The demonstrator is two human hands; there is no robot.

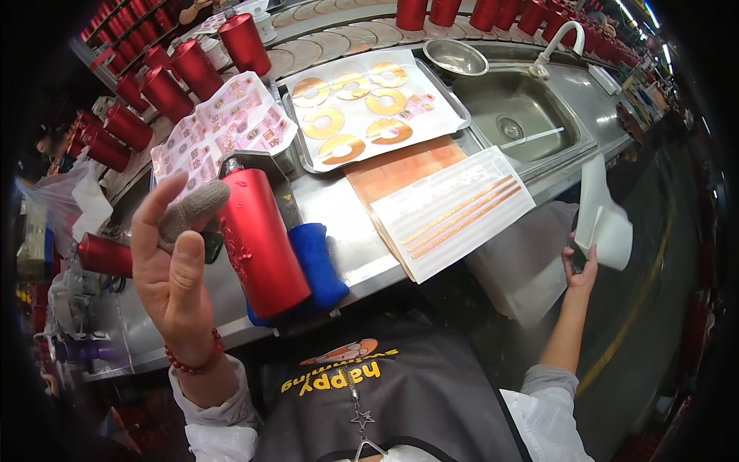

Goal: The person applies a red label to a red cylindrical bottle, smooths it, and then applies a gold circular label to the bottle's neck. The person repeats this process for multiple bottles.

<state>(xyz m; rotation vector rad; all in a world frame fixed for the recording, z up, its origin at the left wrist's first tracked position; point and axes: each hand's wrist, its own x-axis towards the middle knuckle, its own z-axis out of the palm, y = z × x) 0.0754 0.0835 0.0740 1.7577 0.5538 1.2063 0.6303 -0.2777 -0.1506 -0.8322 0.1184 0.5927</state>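
My left hand (181, 281) is raised with its fingers apart and holds nothing. A grey knitted cover (196, 206) is on one or more of its fingers. Just beside it a red bottle (262, 242) with raised decoration lies tilted against a blue cloth (317, 266) at the counter's near edge. Out to the right, past the counter edge, my right hand (581, 266) grips a curled white sheet (604, 223). Nearest to that hand on the counter lies a white sheet with gold strips (454, 219), on an orange-brown board (385, 181).
A metal tray (466, 123) holds a white sheet with gold rings. Left of it lies a sheet of pink-printed labels (239, 115). A sink (516, 115) with a white faucet (566, 38) and a metal bowl (456, 58) are at far right. Several red bottles (196, 69) stand behind.
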